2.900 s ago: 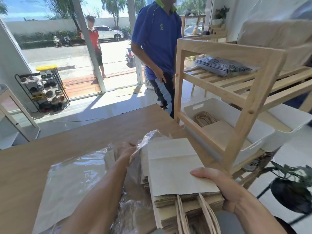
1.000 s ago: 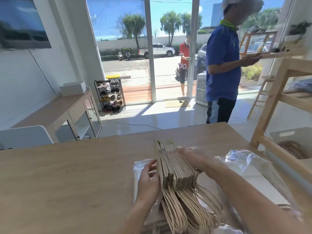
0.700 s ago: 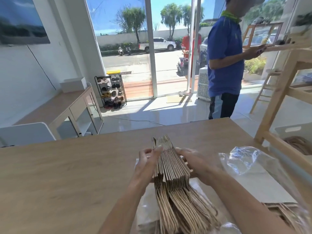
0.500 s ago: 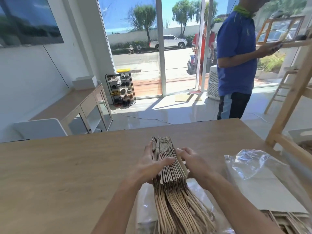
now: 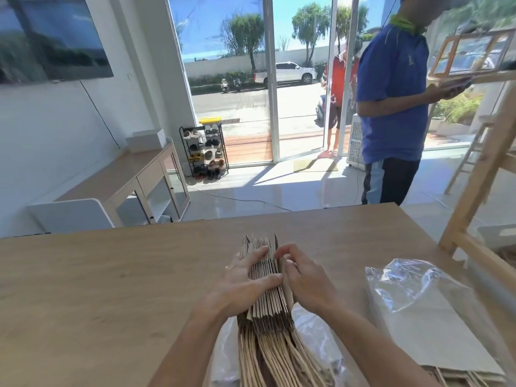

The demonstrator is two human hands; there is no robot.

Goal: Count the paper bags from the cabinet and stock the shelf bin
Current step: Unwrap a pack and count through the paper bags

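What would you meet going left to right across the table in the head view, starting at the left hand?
left hand → bags → right hand → plastic wrap → shelf post

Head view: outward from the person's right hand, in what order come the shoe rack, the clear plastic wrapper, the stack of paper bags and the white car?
1. Stack of paper bags: touching the right hand, on its left.
2. Clear plastic wrapper: on the table, to its right.
3. Shoe rack: across the room, far left.
4. White car: outdoors, farthest back.
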